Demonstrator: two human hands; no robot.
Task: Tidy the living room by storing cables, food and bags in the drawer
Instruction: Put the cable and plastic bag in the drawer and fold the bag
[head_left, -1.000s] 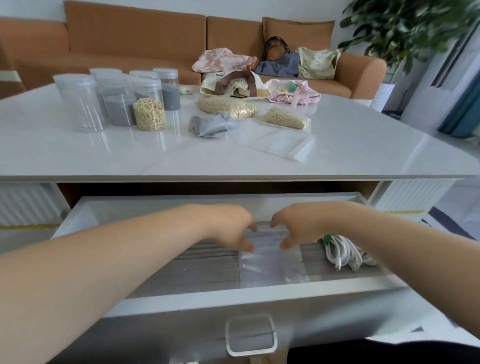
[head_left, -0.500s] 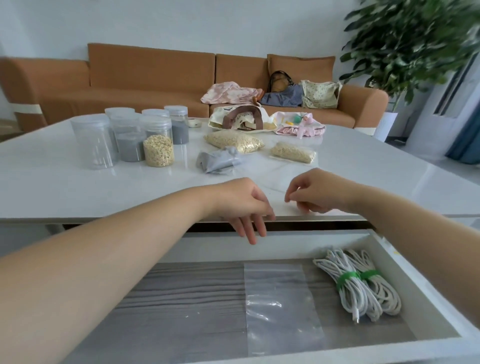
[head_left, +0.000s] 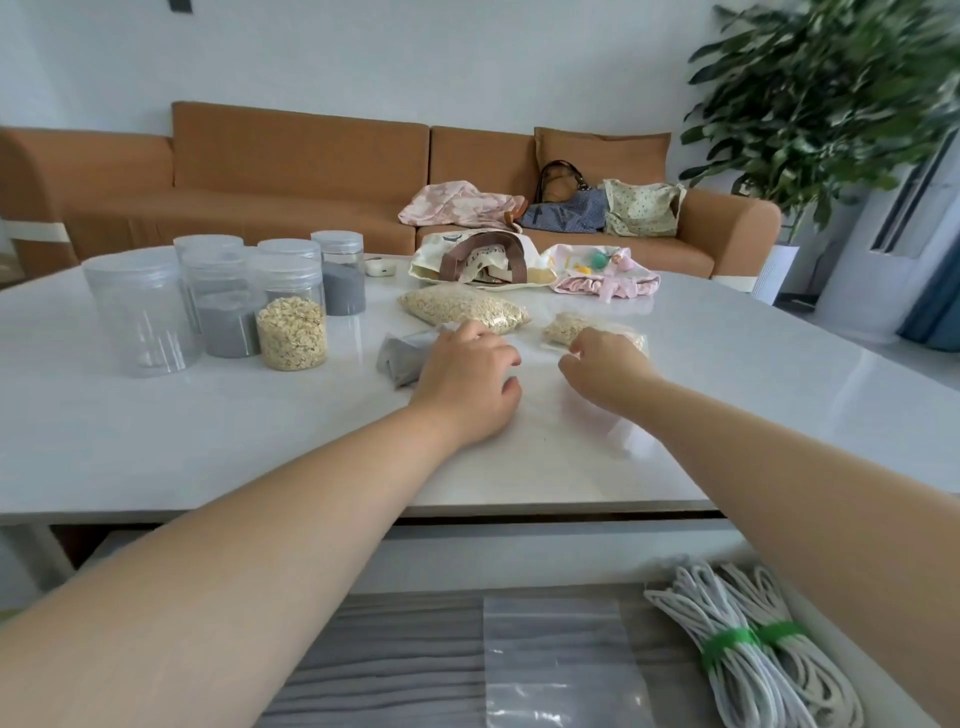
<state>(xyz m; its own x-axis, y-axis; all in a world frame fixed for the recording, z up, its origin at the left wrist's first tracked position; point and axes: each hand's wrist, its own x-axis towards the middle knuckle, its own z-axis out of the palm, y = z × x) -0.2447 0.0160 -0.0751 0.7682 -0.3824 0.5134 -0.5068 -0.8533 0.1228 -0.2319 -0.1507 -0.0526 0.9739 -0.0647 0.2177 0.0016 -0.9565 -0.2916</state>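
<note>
My left hand hovers low over the white table, fingers loosely curled, beside a grey powder bag. The fingers of my right hand curl down onto the far edge of an empty clear zip bag; whether they pinch it is hidden. Just beyond the hands lie a large oat bag and a small oat bag. Below, the open drawer holds another clear zip bag and white cables bound with green ties.
Several lidded jars stand at the table's left, some with oats or grey powder. A tote bag and a pink pouch lie at the far edge. More bags sit on the orange sofa. A plant stands at right.
Both hands let go of the clear bag in the drawer, rose out of it and reached forward onto the table. The view tilted up.
</note>
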